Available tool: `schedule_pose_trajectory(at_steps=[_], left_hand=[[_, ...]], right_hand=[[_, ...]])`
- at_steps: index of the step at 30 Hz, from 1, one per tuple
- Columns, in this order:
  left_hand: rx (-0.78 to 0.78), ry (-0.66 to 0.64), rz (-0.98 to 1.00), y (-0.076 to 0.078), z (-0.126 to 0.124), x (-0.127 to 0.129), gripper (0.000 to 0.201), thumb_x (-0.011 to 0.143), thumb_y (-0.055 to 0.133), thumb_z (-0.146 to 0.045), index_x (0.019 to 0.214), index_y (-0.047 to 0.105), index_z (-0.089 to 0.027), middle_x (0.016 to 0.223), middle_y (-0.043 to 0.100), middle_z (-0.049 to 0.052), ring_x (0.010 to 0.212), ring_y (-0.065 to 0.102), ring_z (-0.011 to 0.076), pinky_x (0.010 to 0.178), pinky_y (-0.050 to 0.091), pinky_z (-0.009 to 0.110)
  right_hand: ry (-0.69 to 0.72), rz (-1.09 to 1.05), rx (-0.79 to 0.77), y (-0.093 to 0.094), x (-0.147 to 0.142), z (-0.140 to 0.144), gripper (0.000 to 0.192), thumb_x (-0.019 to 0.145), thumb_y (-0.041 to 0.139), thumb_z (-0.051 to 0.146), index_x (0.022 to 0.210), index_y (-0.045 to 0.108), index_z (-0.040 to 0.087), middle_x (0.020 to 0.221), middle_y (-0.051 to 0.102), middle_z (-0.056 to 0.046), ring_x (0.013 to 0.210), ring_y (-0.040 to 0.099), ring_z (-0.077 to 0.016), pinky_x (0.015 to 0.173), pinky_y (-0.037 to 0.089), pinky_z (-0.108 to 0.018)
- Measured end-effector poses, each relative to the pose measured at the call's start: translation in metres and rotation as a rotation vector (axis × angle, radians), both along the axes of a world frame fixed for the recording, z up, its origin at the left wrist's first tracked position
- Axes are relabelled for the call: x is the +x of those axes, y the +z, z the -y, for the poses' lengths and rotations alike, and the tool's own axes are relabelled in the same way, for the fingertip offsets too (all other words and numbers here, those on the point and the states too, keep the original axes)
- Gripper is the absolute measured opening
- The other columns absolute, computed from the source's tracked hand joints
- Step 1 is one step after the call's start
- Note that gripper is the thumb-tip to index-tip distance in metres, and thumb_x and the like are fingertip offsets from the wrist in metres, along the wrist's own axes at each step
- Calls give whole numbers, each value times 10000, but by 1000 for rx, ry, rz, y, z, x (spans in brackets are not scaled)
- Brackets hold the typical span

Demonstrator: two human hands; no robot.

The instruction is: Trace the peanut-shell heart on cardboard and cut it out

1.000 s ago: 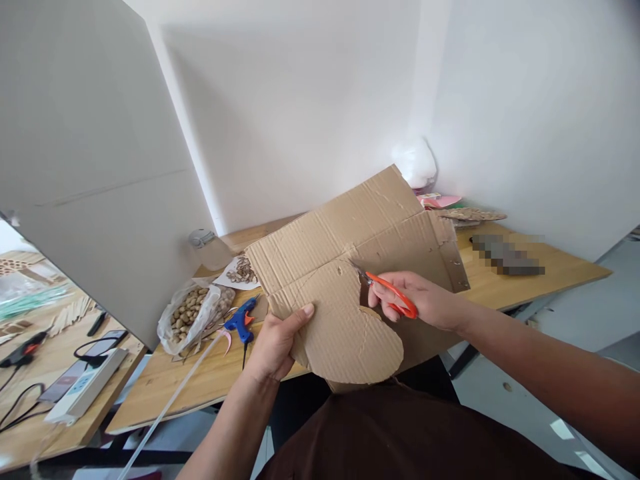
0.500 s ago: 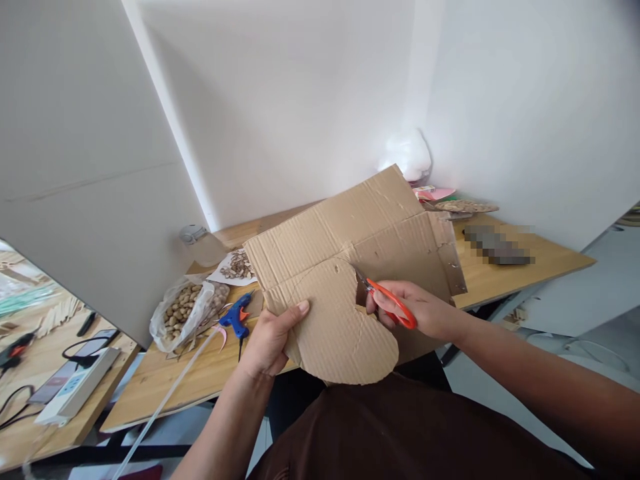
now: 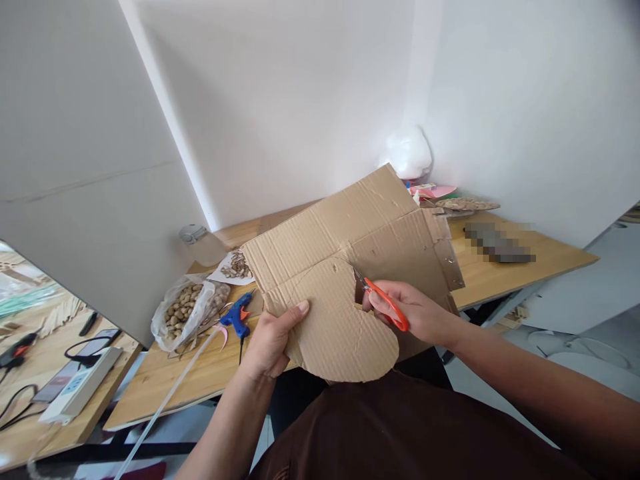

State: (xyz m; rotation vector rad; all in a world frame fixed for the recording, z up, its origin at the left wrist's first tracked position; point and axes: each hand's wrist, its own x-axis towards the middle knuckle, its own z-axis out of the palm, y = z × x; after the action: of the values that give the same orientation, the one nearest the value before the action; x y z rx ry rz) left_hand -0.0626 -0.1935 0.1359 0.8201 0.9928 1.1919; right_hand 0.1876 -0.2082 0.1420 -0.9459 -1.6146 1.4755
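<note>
A large piece of corrugated cardboard (image 3: 320, 227) is held tilted above the table's front edge. Its lower part has a rounded, curved edge, partly cut away from the sheet. My left hand (image 3: 273, 337) grips the cardboard at its left side, thumb on top and fingers hidden underneath. In my right hand (image 3: 407, 310) are scissors with orange-red handles (image 3: 390, 303), closed around by the fingers. Their blades sit at the cut line near the middle of the sheet, the tips partly hidden by cardboard.
Left on the wooden table (image 3: 170, 380) are a blue glue gun (image 3: 235, 317), a plastic bag of nuts (image 3: 183, 310), and paper with brown pieces (image 3: 235, 267). A clear jar (image 3: 200, 243) stands behind. A power strip (image 3: 83, 383) lies far left; a blurred dark object (image 3: 497, 243) is right.
The scissor handles have come closer together, and my right hand has shifted slightly left. My left hand stays in place on the cardboard, which tilts a little.
</note>
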Motion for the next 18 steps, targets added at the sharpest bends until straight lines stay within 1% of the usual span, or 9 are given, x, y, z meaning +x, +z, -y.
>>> schedule_pose_trajectory(at_steps=[5,9,13,18], left_hand=[[1,-4,8,-1,1,-1,596,627,881,-256,1182,695,-150,1113,750,136,936,730,276,811,591,346],[-6,-12,21,-1,2,1,551,649,871,-247,1163,698,-149,1112,751,124,905,732,248,777,592,318],[-6,-7,29,1,2,3,538,644,872,-248,1145,701,-150,1123,748,120,900,731,244,780,592,322],[-35,-6,24,1,4,5,495,620,884,-259,1066,714,-126,1044,762,126,851,733,247,743,595,321]], right_hand=[[-14,-20,19,-6,-1,-1,402,925,546,568,782,467,202,619,335,60,548,277,-97,534,221,-277],[-17,-51,65,-4,-3,1,422,935,553,542,726,415,202,639,311,60,570,249,-97,545,219,-280],[-47,-41,59,-4,-4,1,448,936,542,553,707,379,205,651,289,59,589,240,-103,550,212,-285],[-66,-52,72,-9,-6,0,439,937,549,542,708,394,200,674,306,51,615,261,-107,570,231,-283]])
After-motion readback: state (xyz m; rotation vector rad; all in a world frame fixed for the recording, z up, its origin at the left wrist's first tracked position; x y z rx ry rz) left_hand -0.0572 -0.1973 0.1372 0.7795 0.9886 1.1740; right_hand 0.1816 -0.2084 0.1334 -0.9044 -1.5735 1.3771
